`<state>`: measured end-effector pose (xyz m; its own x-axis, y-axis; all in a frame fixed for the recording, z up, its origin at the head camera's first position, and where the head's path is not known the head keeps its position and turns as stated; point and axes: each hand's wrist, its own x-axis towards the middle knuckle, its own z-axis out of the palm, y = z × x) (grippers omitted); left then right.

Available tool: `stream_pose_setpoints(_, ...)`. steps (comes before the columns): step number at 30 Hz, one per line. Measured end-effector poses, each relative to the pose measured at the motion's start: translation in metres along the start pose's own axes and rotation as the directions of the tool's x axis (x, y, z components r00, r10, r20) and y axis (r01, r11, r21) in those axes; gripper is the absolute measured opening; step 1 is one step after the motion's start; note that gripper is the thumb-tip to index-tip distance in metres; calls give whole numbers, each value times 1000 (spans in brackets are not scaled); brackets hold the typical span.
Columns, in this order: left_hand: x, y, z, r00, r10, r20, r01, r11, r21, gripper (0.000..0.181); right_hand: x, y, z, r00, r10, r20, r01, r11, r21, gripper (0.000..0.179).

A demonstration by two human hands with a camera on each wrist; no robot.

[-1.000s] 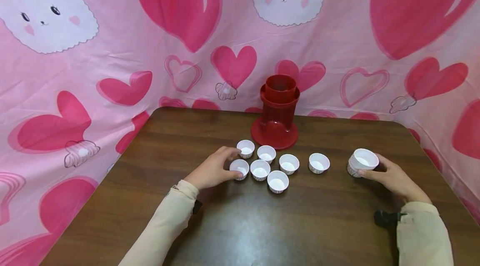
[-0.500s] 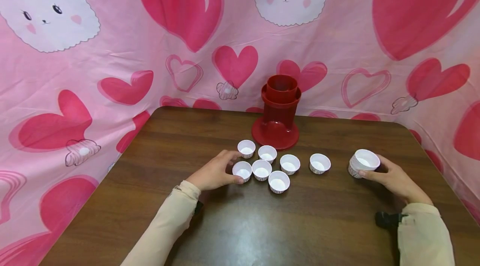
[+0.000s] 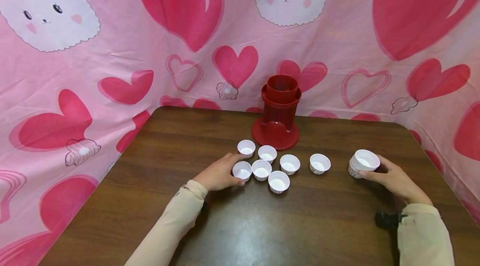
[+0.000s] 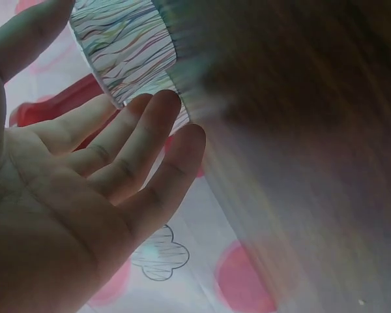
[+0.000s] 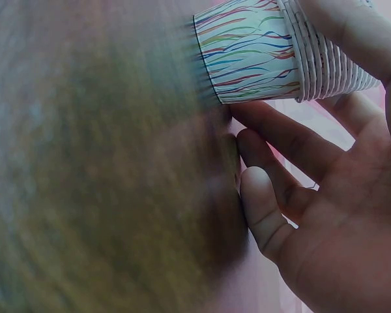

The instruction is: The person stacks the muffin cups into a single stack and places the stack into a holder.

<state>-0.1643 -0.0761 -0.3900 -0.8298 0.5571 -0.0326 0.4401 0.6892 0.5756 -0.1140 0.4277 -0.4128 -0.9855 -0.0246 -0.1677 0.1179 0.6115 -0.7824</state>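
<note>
In the head view my left hand (image 3: 220,172) pinches the nearest left white paper baking cup (image 3: 241,170) between thumb and fingers; it stands upright on the table. The left wrist view shows colored wavy stripes on this baking cup (image 4: 124,42). At right my right hand (image 3: 398,179) holds a nested stack of paper baking cups (image 3: 363,162). Several rims show along that stack (image 5: 254,52) in the right wrist view, its base against the table. Single baking cups stand between the hands, among them one behind the left fingers (image 3: 246,148) and a lone one (image 3: 319,163) nearer the stack.
A red cylindrical stand (image 3: 280,110) with a round base and a cup-like top stands at the back of the brown wooden table (image 3: 285,228). Behind it hangs a pink cloth (image 3: 210,16) with hearts. A dark strap device (image 3: 388,219) sits at the right wrist.
The left-hand cup has shifted slightly right and nearer, against its neighbor. The left hand has moved a little right, its fingers and thumb closing in round that cup. The right hand stays put.
</note>
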Motion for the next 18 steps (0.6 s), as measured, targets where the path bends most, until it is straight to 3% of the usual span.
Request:
stream_pose_setpoints(10, 3, -2, 3, 1000, 20, 2, -20, 999, 40, 70, -1, -2, 0, 1000, 18, 7, -18, 1000, 13, 86)
stream_pose_setpoints(18, 2, -1, 0, 1000, 20, -20, -20, 1000, -14, 67, 0, -1, 0, 1000, 19, 12, -20, 999, 31, 87)
